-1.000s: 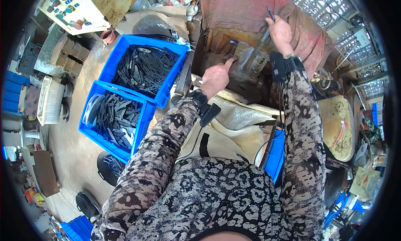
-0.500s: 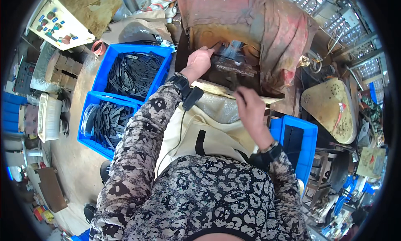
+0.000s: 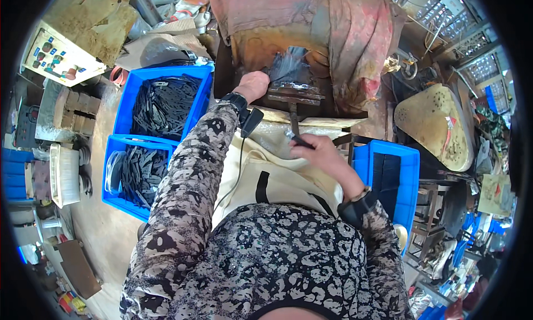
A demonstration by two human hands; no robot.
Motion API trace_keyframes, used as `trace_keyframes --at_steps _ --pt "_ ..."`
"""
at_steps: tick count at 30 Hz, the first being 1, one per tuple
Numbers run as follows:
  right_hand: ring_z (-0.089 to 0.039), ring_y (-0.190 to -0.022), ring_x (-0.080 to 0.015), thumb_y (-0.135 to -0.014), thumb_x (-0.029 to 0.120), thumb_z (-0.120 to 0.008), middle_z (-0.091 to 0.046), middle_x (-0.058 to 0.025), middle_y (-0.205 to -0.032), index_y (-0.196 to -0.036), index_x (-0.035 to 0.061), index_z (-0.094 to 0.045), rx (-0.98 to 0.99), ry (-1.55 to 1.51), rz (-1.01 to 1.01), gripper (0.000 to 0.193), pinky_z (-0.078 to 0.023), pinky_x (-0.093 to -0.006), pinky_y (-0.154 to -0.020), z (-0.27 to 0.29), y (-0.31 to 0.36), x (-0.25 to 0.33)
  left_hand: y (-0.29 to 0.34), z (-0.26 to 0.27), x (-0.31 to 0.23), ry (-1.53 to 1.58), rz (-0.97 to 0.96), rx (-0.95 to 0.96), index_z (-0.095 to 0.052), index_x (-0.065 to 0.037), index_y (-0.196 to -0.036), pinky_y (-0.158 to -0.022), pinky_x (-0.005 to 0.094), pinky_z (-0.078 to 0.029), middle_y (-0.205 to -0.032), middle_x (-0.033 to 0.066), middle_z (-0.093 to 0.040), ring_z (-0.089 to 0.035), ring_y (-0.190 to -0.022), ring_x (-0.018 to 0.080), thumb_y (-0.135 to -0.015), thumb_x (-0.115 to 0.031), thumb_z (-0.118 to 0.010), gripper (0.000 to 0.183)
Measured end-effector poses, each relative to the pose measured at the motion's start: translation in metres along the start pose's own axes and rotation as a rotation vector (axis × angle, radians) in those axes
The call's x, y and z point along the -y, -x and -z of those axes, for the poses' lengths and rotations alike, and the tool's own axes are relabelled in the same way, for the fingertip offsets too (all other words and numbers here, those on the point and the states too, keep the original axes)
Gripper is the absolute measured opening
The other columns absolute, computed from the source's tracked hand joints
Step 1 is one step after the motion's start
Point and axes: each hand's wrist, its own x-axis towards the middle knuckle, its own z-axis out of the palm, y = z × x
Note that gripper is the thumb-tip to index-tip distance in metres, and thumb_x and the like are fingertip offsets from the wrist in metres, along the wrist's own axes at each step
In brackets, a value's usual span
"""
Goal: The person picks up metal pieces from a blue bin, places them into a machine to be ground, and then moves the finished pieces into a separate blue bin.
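In front of me, a rust-stained machine housing (image 3: 250, 42) surrounds a wet-looking dark metal fixture (image 3: 291, 70). My left hand (image 3: 255, 86) is closed at the left side of this fixture; whatever its fingers hold is hidden. A dark metal bar (image 3: 294, 117) reaches from the fixture's front edge toward me. Just below the bar's near end, my right hand (image 3: 319, 152) pinches a small dark piece with a pale tip (image 3: 302, 141). I cannot tell whether that piece touches the bar. A cream apron (image 3: 239, 178) covers my lap beneath both hands.
Two blue bins (image 3: 125, 98) (image 3: 108, 195) full of dark flat metal strips stand to my left. Another blue bin (image 3: 411, 170) with dark pieces is at my right. A stained reddish cloth (image 3: 355, 37) drapes the housing. Farther right is a worn stool seat (image 3: 436, 126).
My left hand has drawn slightly back and left from the fixture. The right hand, blurred before, has moved slightly left and down and now shows a small dark piece in its fingers.
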Motion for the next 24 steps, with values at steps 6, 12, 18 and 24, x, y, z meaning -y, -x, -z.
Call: trace_keyframes --at_steps 6,12,18,24 --pt "-0.059 -0.067 -0.0167 -0.092 0.008 -0.055 -0.056 -0.0015 -0.077 -0.114 0.0015 -0.058 -0.175 -0.579 -0.429 0.023 -0.049 -0.0315 -0.063 0.044 -0.032 -0.013 0.014 0.033 0.005 0.353 0.196 0.173 -0.072 -0.010 -0.084 -0.078 0.0409 -0.053 -0.083 0.0129 -0.069 -0.068 -0.084 0.0280 -0.081 -0.021 -0.060 0.017" --pt "-0.063 -0.082 -0.0239 -0.094 0.006 -0.051 -0.061 -0.0124 -0.096 -0.122 -0.0025 -0.049 -0.419 -0.920 -0.358 0.029 -0.053 -0.0356 -0.078 0.046 -0.070 -0.024 0.048 0.077 -0.028 0.620 0.175 -0.117 -0.070 -0.007 -0.080 -0.069 0.0394 -0.052 -0.072 0.0124 -0.067 -0.066 -0.072 0.0272 -0.082 -0.022 -0.061 0.018" --pt "-0.063 -0.095 -0.0294 -0.094 0.008 -0.054 -0.060 -0.0162 -0.104 -0.119 -0.0008 -0.051 -0.547 -1.061 -0.242 0.027 -0.052 -0.0413 -0.086 0.038 -0.085 -0.029 0.076 0.080 -0.078 0.568 0.006 -0.548 -0.067 -0.004 -0.074 -0.056 0.0367 -0.051 -0.064 0.0114 -0.063 -0.063 -0.054 0.0243 -0.082 -0.018 -0.063 0.017" --pt "-0.062 -0.103 -0.0305 -0.094 0.010 -0.055 -0.061 -0.0179 -0.107 -0.115 0.0006 -0.053 -0.483 -1.381 -0.241 0.023 -0.050 -0.0405 -0.092 0.035 -0.089 -0.029 0.093 0.081 -0.114 0.311 -0.140 -0.692 -0.068 -0.005 -0.088 -0.056 0.0370 -0.050 -0.071 0.0103 -0.062 -0.063 -0.060 0.0261 -0.080 -0.016 -0.065 0.014"
